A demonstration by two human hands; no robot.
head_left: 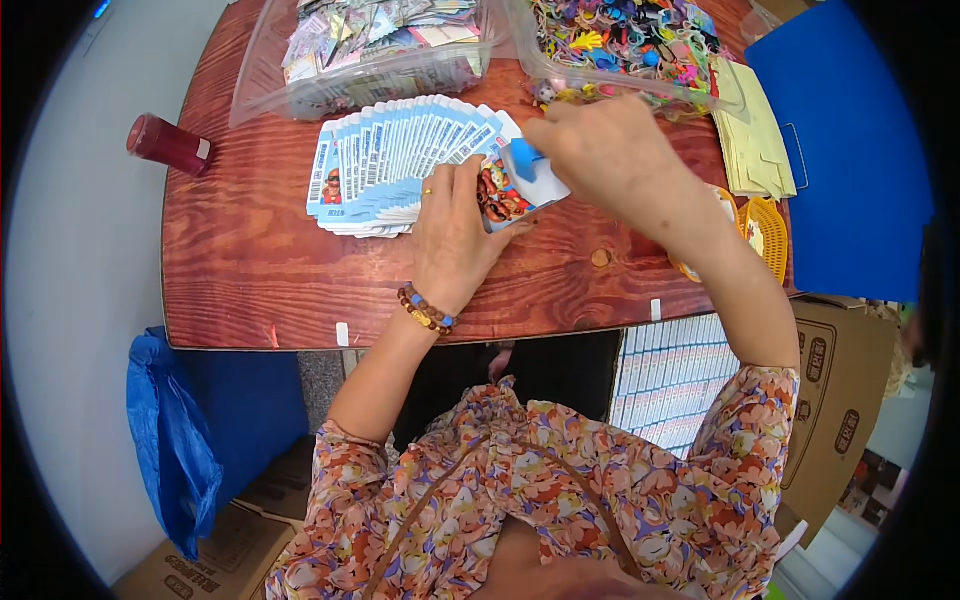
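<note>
Left hand (450,245) grips a small printed carton (500,194); right hand (612,162) curls at its open end.
On the red-brown wooden table (290,285), the view's rim cuts off two clear tubs (262,92) of shiny packets (395,32) and colourful trinkets (620,35). Just right of fanned blue-and-white cartons (375,160) sits the gripped one, partly covered by both hands. Right fingertips are hidden; whether they pinch the blue piece (524,160) there, I cannot tell.

Fanned cartons (385,165) at upper centre bear barcodes and lettering too small to read. Dark framed characters mark a cardboard box (832,385) at right; dark print marks a second box (215,550) at lower left. White packs (668,382) right of lower centre show tiny, unreadable print.
</note>
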